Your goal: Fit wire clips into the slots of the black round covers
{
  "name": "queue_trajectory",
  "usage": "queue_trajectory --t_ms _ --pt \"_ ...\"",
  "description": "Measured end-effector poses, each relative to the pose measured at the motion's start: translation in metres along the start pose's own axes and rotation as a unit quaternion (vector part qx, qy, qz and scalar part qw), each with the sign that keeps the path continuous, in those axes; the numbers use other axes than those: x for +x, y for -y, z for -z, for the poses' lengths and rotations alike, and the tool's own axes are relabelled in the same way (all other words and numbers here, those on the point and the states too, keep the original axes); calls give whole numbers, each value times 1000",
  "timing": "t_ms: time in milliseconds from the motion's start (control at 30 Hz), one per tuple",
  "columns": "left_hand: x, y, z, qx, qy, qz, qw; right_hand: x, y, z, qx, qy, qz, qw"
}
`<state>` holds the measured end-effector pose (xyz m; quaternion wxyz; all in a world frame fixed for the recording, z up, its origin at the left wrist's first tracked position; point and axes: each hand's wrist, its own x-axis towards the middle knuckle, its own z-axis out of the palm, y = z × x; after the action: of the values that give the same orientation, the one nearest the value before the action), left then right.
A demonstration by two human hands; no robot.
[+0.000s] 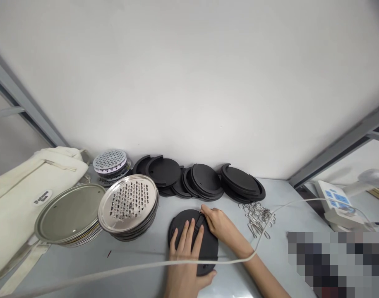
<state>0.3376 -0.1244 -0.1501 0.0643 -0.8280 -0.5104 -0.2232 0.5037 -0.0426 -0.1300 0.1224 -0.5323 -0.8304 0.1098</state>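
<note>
A round black disc with a raised rim lies on the grey table in front of me. My left hand rests flat on top of it, fingers spread and thumb out to the right. At the disc's upper right edge, my right hand is closed in a pinch. A small shiny bit shows by its fingertips, but what they hold is mostly hidden. To the right lies a loose pile of bent metal wire clips. A white cable runs across the view, in front of both arms.
Stacked metal grater discs and plain metal discs stand left, beside a cream bag. Smaller grater discs sit behind. Black discs line the wall. A white device with blue buttons is at right.
</note>
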Motion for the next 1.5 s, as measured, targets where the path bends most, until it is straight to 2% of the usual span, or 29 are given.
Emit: queue_trajectory --t_ms 267,600,767,900,1133,1300,1500 --pt "-1 -1 -1 4 -9 6 1000 -3 0 -3 23 1 -3 1000" --pt "0 -1 1 9 -16 6 1000 -6 -8 -17 -17 -30 19 999" --pt "0 -3 -2 -1 -29 16 999 -8 -3 -8 -57 -41 23 997" --pt "2 -5 0 1 -13 18 1000 -9 1 -1 -63 -38 14 997" --pt "3 -6 0 2 -3 23 1000 -11 -2 1 -49 -40 18 998" --pt "3 -7 -1 -2 5 21 1000 -11 0 6 -58 -20 15 998" --pt "2 -7 -1 1 -8 18 1000 -12 -4 0 -85 -32 39 995"
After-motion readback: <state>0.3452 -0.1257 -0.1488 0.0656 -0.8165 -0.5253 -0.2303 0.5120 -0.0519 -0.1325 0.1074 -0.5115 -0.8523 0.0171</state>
